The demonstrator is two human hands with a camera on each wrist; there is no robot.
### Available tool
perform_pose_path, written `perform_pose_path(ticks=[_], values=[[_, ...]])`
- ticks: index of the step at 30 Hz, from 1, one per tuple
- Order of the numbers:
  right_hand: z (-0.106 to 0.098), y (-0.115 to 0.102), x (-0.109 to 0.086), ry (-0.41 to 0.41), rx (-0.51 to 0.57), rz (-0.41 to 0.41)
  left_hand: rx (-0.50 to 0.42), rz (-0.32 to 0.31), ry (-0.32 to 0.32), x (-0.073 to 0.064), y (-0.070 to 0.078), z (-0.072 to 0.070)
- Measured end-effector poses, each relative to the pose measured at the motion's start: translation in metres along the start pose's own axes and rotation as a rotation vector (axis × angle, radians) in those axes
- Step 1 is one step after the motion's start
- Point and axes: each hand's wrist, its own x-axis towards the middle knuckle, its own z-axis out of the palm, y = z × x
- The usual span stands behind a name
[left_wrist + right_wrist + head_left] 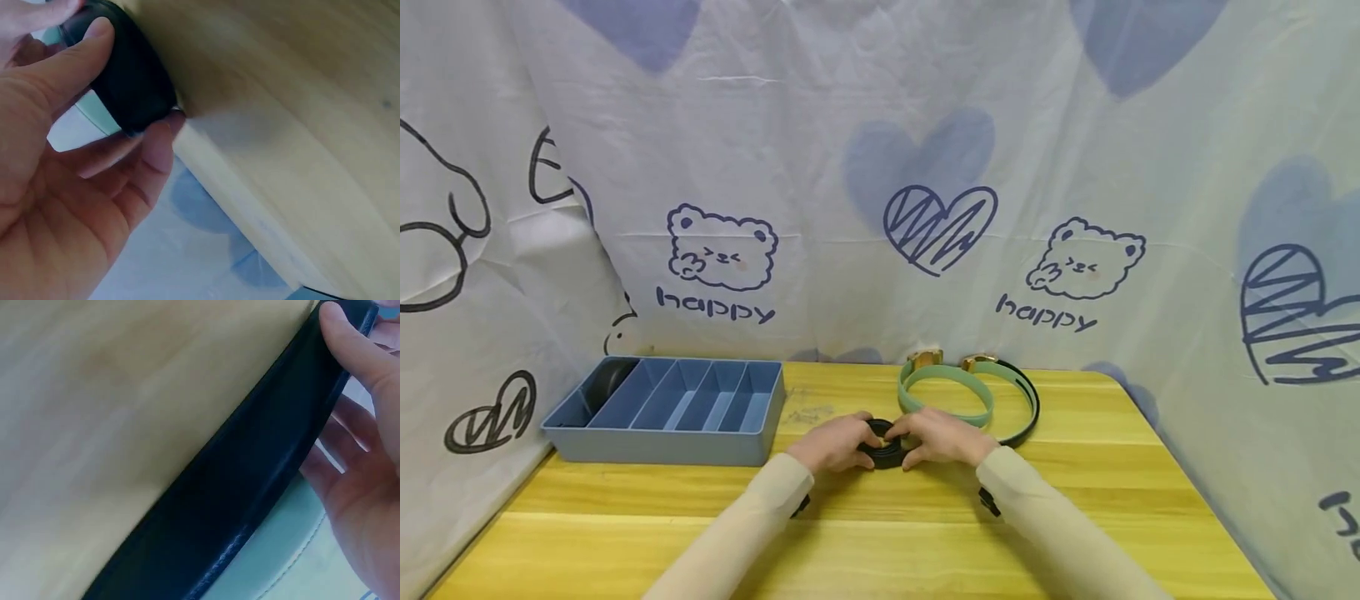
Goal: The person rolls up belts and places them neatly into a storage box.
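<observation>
Both hands hold a black belt rolled into a small coil (887, 455) on the table. My left hand (838, 443) grips the coil's left side, with the thumb on the black band (134, 75) and fingertips at its lower edge in the left wrist view. On the other side, my right hand (943, 437) pinches the belt, its thumb lying on a long black strap (244, 456) in the right wrist view. Behind the hands lie a looped green belt (951, 372) and a black-edged green loop (1036, 400), both with gold buckles. Whether that loop joins the coil is hidden by the right wrist.
A blue-grey divided box (662, 447) stands at the left back of the wooden table (880, 550). Its leftmost compartment holds a dark rounded object (610, 382). A printed white cloth (820, 167) hangs behind the table and along both sides.
</observation>
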Motion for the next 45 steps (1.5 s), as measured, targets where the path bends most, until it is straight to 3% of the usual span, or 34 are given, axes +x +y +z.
perform_pose_path(ticks=[8,15,23,28,32,36,40,43,45], values=[[0.007,-0.004,-0.001,0.128,-0.101,-0.031,0.023,0.002,0.031,-0.002,0.002,0.001],[0.006,-0.004,-0.004,0.044,-0.039,0.035,0.019,-0.042,0.004,0.001,0.001,0.002],[0.010,-0.009,-0.001,0.147,-0.053,-0.060,-0.004,-0.040,0.018,0.000,0.009,0.003],[0.008,-0.008,-0.003,0.092,-0.019,-0.007,-0.015,-0.082,-0.009,0.002,0.009,0.003],[0.006,-0.005,-0.003,0.071,-0.016,0.020,-0.014,-0.077,-0.020,0.002,0.007,0.005],[0.009,-0.006,-0.001,0.129,-0.061,-0.032,-0.016,-0.067,-0.002,0.001,0.006,0.006],[0.004,-0.004,-0.003,0.184,-0.002,-0.032,-0.039,-0.082,0.003,0.000,0.005,0.006],[-0.010,0.013,-0.007,0.338,0.034,0.084,-0.042,-0.085,-0.010,-0.002,0.004,0.004],[-0.022,0.033,-0.011,0.466,0.036,0.223,-0.033,-0.081,-0.019,-0.003,0.003,0.003]])
